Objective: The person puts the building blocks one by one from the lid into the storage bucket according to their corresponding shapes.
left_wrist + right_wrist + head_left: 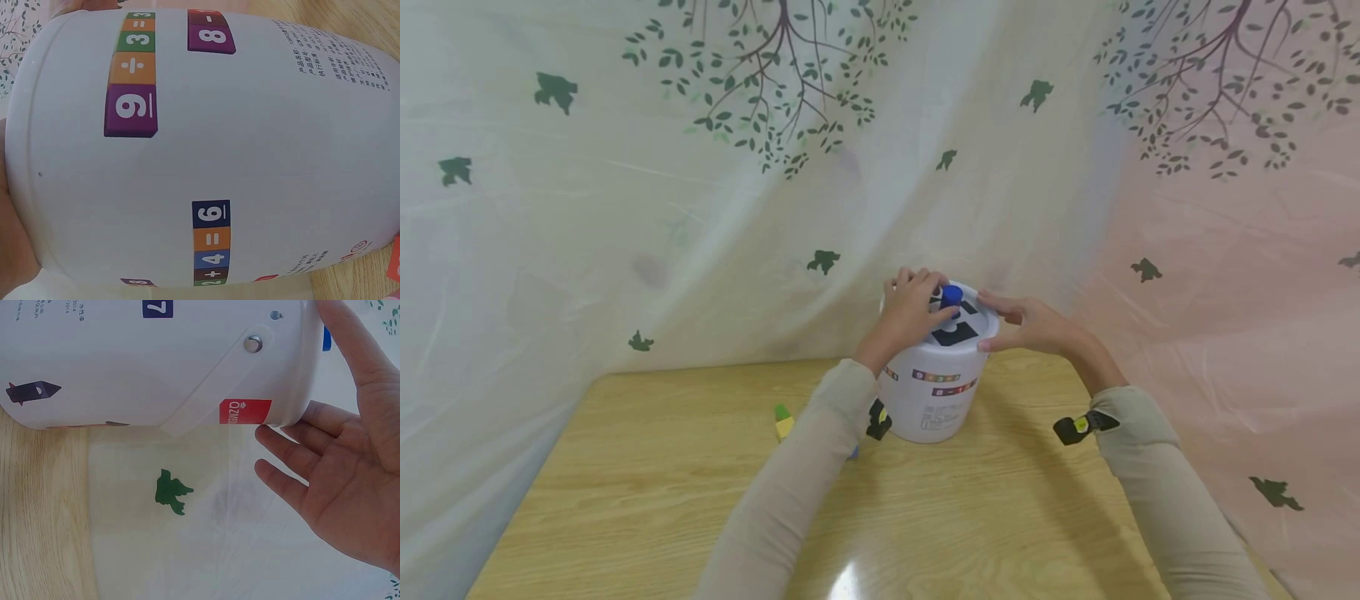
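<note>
A white bucket [932, 404] printed with coloured number tiles stands upright on the wooden table. Its white lid [979, 327] carries black shapes, and a short blue cylindrical piece [952, 295] stands up near its middle. My left hand [910, 312] grips the lid from its left side, fingers bent over the far part and thumb beside the blue piece. My right hand [1033, 327] holds the lid's right edge, thumb on the near side and fingers on the far side. In the right wrist view, those fingertips [267, 434] meet the rim. The left fingertips are hidden in the left wrist view.
Small green [782, 412] and yellow blocks [785, 428] lie on the table left of the bucket, near my left sleeve [805, 467]. A bit of blue [853, 452] shows behind that sleeve. A patterned cloth [737, 275] hangs along the table's back edge.
</note>
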The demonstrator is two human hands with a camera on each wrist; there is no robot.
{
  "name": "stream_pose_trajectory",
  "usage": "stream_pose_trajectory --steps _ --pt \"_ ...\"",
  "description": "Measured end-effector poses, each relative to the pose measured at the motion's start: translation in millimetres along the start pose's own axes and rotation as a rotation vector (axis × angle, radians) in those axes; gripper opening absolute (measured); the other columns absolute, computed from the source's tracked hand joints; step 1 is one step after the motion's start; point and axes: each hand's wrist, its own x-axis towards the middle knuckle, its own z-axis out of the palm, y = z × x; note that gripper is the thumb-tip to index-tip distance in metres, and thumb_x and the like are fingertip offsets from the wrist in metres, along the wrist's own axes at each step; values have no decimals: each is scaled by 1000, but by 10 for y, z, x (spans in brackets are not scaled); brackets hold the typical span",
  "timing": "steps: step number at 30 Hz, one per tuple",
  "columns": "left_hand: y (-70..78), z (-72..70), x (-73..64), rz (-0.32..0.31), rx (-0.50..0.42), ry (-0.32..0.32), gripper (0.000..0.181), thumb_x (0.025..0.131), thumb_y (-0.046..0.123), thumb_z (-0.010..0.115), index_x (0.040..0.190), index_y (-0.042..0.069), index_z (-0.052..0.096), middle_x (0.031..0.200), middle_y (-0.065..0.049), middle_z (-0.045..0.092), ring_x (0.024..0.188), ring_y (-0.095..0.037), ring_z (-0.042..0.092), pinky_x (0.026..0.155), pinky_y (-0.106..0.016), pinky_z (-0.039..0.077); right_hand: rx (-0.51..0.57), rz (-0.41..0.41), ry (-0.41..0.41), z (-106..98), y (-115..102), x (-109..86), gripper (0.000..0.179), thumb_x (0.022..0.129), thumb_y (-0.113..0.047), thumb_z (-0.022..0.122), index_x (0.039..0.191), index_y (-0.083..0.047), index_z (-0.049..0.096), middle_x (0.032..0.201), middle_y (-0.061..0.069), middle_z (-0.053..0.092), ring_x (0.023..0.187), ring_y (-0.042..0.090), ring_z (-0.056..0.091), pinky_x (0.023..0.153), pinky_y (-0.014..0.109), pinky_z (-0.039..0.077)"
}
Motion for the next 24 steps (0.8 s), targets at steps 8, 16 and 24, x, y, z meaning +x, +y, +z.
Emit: stream_pose_trajectory --steps 8,16,24 --pt "-7 17 2 -18 17 -7 44 100 46 61 135 20 57 133 -3 58 128 -25 42 113 -50 30 9 -1 3 1 13 3 95 86 -42 80 161 -17 28 170 10 20 149 52 29 115 67 30" --pt "-17 40 15 -38 13 9 41 100 45 60 135 23 58 131 -2 58 128 -24 41 112 -49 31 12 2 5 3 10 5 95 86 -42 81 161 -17 29 169 10 21 149 51 30 115 66 30" --pt "-24 30 -26 -51 -62 90 37 100 41 63 132 22 61 131 -2 58 123 -22 42 108 -45 33 2 12 4 4 -6 12 95 86 -44 80 161 -18 28 169 10 21 148 53 29 114 67 31"
